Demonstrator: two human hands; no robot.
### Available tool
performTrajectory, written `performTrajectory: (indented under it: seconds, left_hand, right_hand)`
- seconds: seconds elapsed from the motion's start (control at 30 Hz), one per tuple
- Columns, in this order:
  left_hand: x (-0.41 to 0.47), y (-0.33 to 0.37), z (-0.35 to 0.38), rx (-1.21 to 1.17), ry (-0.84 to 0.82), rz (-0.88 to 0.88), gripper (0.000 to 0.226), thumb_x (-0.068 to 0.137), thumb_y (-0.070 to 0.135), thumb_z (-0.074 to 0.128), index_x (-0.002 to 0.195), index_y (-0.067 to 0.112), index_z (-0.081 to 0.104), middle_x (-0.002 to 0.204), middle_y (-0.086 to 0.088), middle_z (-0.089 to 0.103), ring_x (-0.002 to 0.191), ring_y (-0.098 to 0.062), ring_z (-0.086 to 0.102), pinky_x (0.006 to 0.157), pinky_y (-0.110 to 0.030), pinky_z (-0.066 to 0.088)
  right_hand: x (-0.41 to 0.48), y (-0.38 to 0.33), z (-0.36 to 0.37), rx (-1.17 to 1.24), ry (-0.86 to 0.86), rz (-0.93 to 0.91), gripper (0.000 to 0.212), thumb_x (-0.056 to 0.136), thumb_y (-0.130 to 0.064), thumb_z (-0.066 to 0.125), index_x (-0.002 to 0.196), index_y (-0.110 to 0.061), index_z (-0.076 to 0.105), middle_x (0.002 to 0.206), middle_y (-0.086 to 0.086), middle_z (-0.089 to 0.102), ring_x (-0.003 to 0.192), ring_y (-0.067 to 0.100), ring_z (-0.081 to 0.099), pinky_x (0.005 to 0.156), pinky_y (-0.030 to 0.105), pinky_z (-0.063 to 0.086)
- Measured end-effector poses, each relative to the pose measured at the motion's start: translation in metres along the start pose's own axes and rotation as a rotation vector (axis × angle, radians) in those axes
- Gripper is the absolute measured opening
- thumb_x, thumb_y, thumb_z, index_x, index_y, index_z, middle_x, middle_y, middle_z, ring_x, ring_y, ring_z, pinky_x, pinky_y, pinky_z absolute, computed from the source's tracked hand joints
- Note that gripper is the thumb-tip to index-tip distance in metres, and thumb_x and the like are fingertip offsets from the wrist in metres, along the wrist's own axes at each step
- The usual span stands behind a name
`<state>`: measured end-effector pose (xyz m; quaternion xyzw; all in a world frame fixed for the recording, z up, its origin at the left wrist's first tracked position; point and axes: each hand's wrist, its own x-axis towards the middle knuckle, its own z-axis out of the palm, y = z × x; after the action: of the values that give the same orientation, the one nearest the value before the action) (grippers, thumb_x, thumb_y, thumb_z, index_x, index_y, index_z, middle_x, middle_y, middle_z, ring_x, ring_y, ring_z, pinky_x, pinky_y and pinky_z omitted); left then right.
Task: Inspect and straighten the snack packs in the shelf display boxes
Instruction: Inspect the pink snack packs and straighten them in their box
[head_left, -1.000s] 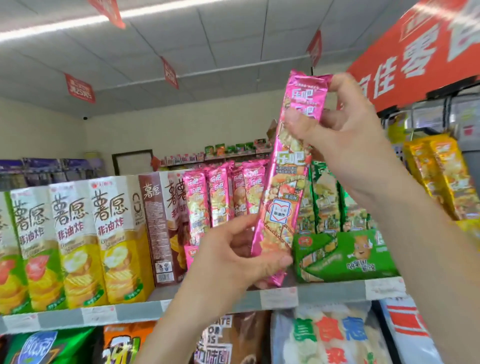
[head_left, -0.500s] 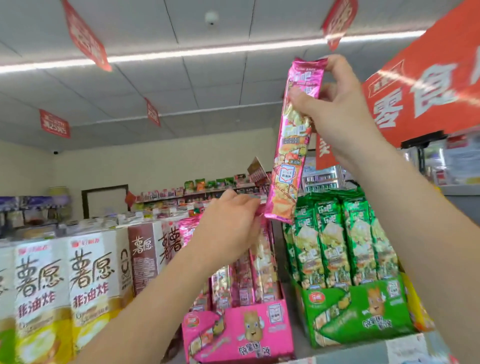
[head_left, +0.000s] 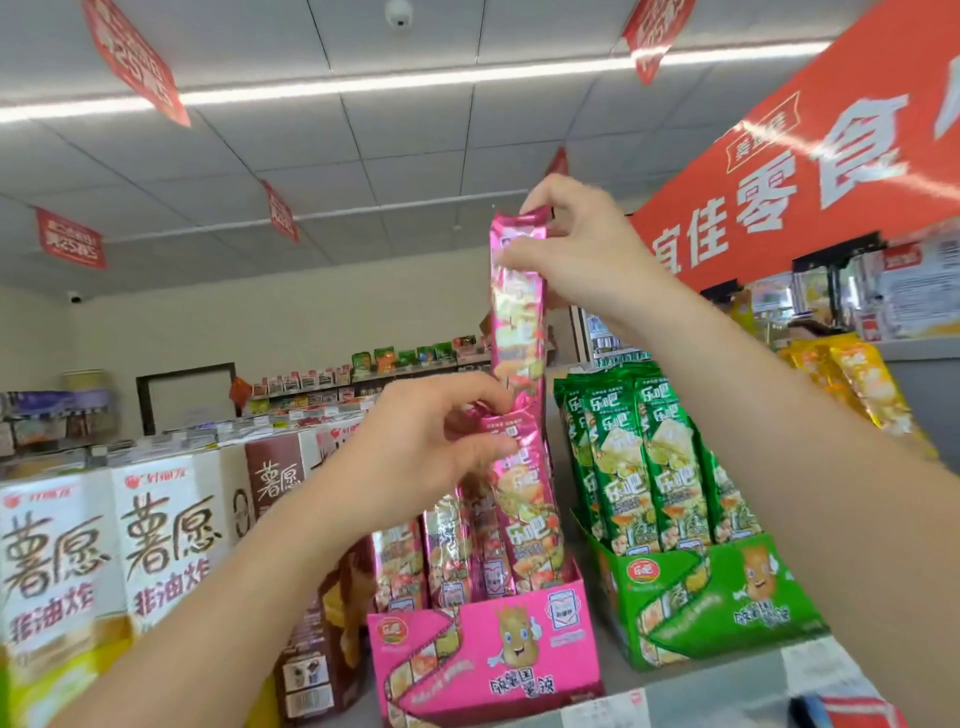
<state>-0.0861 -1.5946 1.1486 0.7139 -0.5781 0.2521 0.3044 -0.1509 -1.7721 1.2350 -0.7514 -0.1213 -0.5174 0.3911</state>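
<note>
**Both hands on pink packs at the display box**

At lower left stand white-and-yellow chip cartons (head_left: 156, 545), with a brown carton (head_left: 280, 493) beside them. In the centre of the frame, the left hand (head_left: 431, 447) pinches the crimped top of a pink snack pack (head_left: 527, 514) standing upright in the pink display box (head_left: 483, 660). Just above, the right hand (head_left: 582, 260) grasps the top end of a second pink pack (head_left: 517, 332), held upright over the same box. Further right, green packs (head_left: 649, 467) fill a green display box (head_left: 727, 608).
</note>
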Motion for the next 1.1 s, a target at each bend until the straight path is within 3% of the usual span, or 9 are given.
performTrajectory:
  seconds: [0.1,0.23,0.37,0.5,0.7,0.83,0.93,1.03,1.1]
  left_hand:
    - [-0.005,-0.003,0.003,-0.004,0.095,-0.002,0.022,0.071,0.046,0.068,0.091,0.051,0.06,0.093,0.027,0.067,0.085,0.005,0.064,0.077,-0.012,0.051]
    - [-0.007,-0.007,0.005,0.125,0.175,0.074,0.033,0.077,0.042,0.065,0.103,0.023,0.071,0.104,0.017,0.063,0.096,0.001,0.059,0.082,-0.012,0.049]
    - [-0.005,-0.005,0.004,0.215,0.224,0.114,0.032,0.082,0.033,0.064,0.107,0.015,0.069,0.095,0.014,0.064,0.081,-0.005,0.061,0.073,-0.02,0.053]
    - [0.001,-0.002,0.001,0.16,0.311,0.089,0.026,0.082,0.02,0.07,0.107,0.011,0.071,0.092,0.012,0.064,0.079,-0.018,0.066,0.074,-0.031,0.054]
    - [0.005,0.0,0.007,0.094,0.319,-0.017,0.028,0.079,0.029,0.072,0.106,0.021,0.071,0.09,0.024,0.062,0.073,-0.006,0.064,0.065,-0.005,0.042]
    - [0.006,0.0,0.007,0.051,0.345,-0.047,0.024,0.079,0.025,0.074,0.101,0.031,0.067,0.083,0.023,0.063,0.071,-0.005,0.064,0.063,-0.003,0.041]
    - [0.006,0.0,0.009,0.116,0.327,-0.047,0.027,0.079,0.026,0.075,0.106,0.022,0.071,0.088,0.024,0.062,0.071,-0.003,0.062,0.065,-0.003,0.041]
    - [0.005,0.003,0.011,0.185,0.312,-0.014,0.029,0.08,0.025,0.075,0.108,0.016,0.072,0.092,0.021,0.06,0.08,-0.009,0.061,0.075,-0.015,0.047]
    - [0.003,0.004,0.011,0.273,0.277,0.046,0.031,0.08,0.028,0.075,0.108,0.016,0.071,0.104,0.013,0.061,0.1,-0.016,0.058,0.087,-0.027,0.045]
  right_hand:
    - [-0.008,0.009,0.008,-0.09,-0.135,0.028,0.02,0.075,-0.014,0.075,0.068,-0.019,0.057,0.065,0.005,0.061,0.056,0.016,0.051,0.054,0.028,0.04]
    - [-0.011,0.008,0.003,-0.3,-0.293,0.001,0.014,0.077,-0.019,0.08,0.073,-0.016,0.068,0.075,0.0,0.071,0.069,0.02,0.067,0.069,0.038,0.054]
    - [-0.006,-0.003,-0.002,-0.489,-0.287,-0.136,0.014,0.079,-0.024,0.08,0.073,-0.022,0.068,0.075,-0.012,0.065,0.074,0.007,0.06,0.076,0.026,0.048]
    - [-0.005,-0.007,-0.008,-0.542,-0.267,-0.19,0.009,0.079,-0.024,0.081,0.077,-0.021,0.072,0.073,-0.014,0.065,0.071,0.002,0.061,0.07,0.022,0.045]
    - [-0.007,0.001,-0.004,-0.601,-0.231,-0.203,0.013,0.081,-0.026,0.078,0.074,-0.023,0.068,0.068,-0.014,0.059,0.07,0.008,0.058,0.068,0.022,0.04]
    - [-0.005,-0.002,-0.006,-0.571,-0.228,-0.216,0.014,0.08,-0.027,0.08,0.072,-0.022,0.069,0.066,-0.016,0.059,0.064,-0.001,0.055,0.06,0.02,0.038]
    - [-0.012,0.002,0.0,-0.585,-0.353,-0.2,0.011,0.079,-0.024,0.081,0.072,-0.02,0.072,0.063,-0.016,0.061,0.059,-0.004,0.055,0.057,0.018,0.039]
    - [-0.021,0.01,0.005,-0.647,-0.501,-0.177,0.006,0.081,-0.011,0.075,0.081,-0.017,0.077,0.069,-0.01,0.067,0.064,0.0,0.06,0.065,0.027,0.052]
    - [-0.025,0.015,0.008,-0.72,-0.637,-0.142,0.016,0.084,-0.006,0.068,0.089,-0.016,0.079,0.079,-0.003,0.073,0.071,0.011,0.065,0.074,0.035,0.057]
